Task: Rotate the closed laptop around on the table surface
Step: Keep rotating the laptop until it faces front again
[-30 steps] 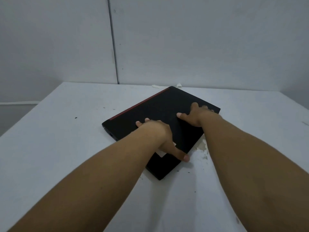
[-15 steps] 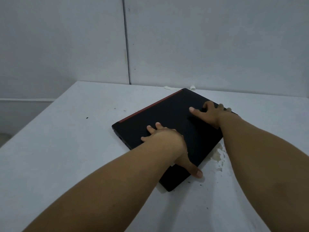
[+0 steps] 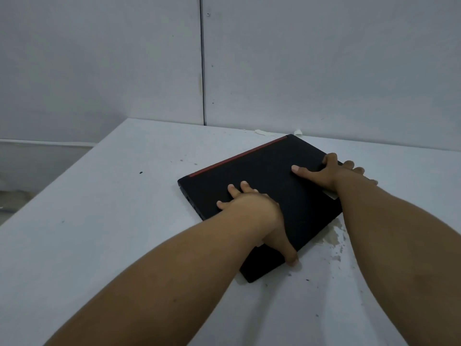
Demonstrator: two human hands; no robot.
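Turning step judged in hand: closed laptop (image 3: 262, 176) lies flat and skewed on table (image 3: 99, 221), red strip far-left. Left hand (image 3: 252, 211) grip wide, fingers flat on lid, thumb against near edge. Right hand (image 3: 326, 173) grip hooked over right edge. Next move needs 2 opposed pushes, base kept sliding flat.

Black laptop (image 3: 262, 193) with red strip (image 3: 237, 156) along one edge, white table (image 3: 99, 221) flecked with dark specks, grey wall (image 3: 324, 58)
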